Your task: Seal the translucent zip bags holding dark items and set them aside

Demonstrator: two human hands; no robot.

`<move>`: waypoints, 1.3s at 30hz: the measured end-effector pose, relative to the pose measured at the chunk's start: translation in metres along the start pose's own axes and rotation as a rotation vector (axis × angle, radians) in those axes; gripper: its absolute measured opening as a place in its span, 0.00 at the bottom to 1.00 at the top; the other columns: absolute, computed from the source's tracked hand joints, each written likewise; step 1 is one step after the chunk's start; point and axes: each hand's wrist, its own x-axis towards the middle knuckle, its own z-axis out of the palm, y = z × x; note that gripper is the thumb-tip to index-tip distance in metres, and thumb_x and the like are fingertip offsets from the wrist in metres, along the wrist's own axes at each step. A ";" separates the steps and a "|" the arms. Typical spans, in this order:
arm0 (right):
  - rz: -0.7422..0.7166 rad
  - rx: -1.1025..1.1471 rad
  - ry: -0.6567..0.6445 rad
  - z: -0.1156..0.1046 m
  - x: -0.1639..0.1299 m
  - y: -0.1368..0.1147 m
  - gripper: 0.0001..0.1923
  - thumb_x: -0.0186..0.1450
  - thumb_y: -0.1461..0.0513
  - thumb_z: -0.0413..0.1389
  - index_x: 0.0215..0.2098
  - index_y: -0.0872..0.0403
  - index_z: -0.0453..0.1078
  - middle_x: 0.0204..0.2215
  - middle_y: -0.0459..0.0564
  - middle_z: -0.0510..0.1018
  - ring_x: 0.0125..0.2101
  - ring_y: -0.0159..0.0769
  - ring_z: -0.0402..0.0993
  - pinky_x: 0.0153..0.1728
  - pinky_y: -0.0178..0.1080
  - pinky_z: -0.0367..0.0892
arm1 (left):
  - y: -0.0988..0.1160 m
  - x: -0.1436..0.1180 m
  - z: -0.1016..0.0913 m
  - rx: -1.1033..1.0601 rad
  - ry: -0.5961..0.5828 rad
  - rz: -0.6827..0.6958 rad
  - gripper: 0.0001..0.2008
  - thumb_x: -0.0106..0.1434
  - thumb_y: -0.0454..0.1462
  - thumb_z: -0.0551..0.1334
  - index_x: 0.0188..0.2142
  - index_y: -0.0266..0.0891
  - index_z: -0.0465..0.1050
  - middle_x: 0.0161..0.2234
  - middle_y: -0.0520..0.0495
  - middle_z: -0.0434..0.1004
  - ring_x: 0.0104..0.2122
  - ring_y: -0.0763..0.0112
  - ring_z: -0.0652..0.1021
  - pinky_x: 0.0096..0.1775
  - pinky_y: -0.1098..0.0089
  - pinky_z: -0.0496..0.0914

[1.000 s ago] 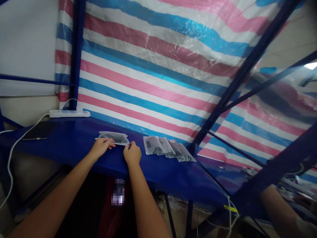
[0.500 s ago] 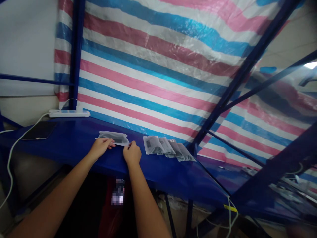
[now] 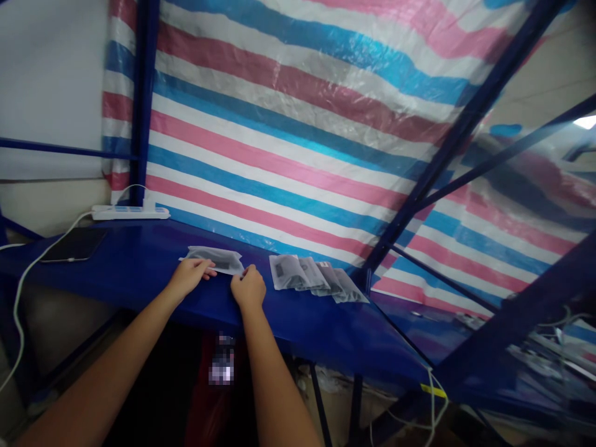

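Note:
A small clear plastic bag [image 3: 215, 257] with a dark part inside lies flat on the blue table [image 3: 139, 273]. My left hand [image 3: 189, 277] rests on its near left edge, fingers pressing the bag. My right hand [image 3: 249, 288] pinches the bag's right corner with curled fingers. To the right, a row of several similar filled bags [image 3: 316, 277] lies overlapping on the same table.
A black phone [image 3: 74, 245] on a white cable lies at the table's left end, near a white power strip [image 3: 130, 213]. Striped pink, blue and white tarpaulin [image 3: 302, 124] hangs behind. Blue metal frame bars [image 3: 460, 130] cross on the right.
Both hands have stayed on the bag. The other person's arm seen at the lower right one second ago is gone from view.

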 end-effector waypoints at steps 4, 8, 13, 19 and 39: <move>0.001 0.013 0.018 0.000 0.001 0.000 0.05 0.64 0.60 0.52 0.36 0.53 0.65 0.38 0.53 0.76 0.41 0.44 0.75 0.40 0.41 0.65 | 0.002 -0.001 0.000 0.011 0.004 -0.013 0.18 0.59 0.46 0.61 0.36 0.33 0.79 0.29 0.40 0.84 0.27 0.65 0.81 0.35 0.67 0.74; 0.005 -0.003 0.024 0.000 0.000 -0.001 0.06 0.64 0.59 0.51 0.36 0.53 0.66 0.39 0.54 0.75 0.39 0.43 0.75 0.40 0.42 0.65 | 0.002 -0.002 0.000 0.003 0.000 -0.012 0.18 0.59 0.46 0.61 0.37 0.33 0.79 0.30 0.39 0.84 0.29 0.64 0.81 0.35 0.67 0.74; 0.005 -0.005 0.018 -0.001 0.000 -0.002 0.06 0.64 0.59 0.51 0.37 0.53 0.67 0.39 0.53 0.74 0.38 0.43 0.75 0.40 0.42 0.66 | 0.004 -0.003 0.000 0.007 0.007 -0.019 0.16 0.58 0.45 0.61 0.35 0.34 0.79 0.29 0.40 0.84 0.28 0.63 0.81 0.35 0.66 0.74; 0.000 -0.006 0.014 0.000 -0.001 -0.001 0.06 0.64 0.60 0.52 0.37 0.54 0.67 0.39 0.54 0.74 0.39 0.43 0.75 0.40 0.42 0.66 | 0.008 -0.005 0.000 0.013 0.014 -0.017 0.17 0.58 0.45 0.61 0.36 0.33 0.79 0.29 0.40 0.84 0.27 0.65 0.80 0.35 0.67 0.74; -0.026 0.121 0.070 -0.005 -0.011 0.007 0.04 0.60 0.61 0.53 0.34 0.51 0.62 0.35 0.49 0.73 0.37 0.39 0.72 0.38 0.39 0.64 | 0.024 -0.017 0.003 0.041 0.060 -0.053 0.16 0.58 0.43 0.60 0.35 0.35 0.81 0.29 0.41 0.84 0.31 0.60 0.82 0.38 0.64 0.75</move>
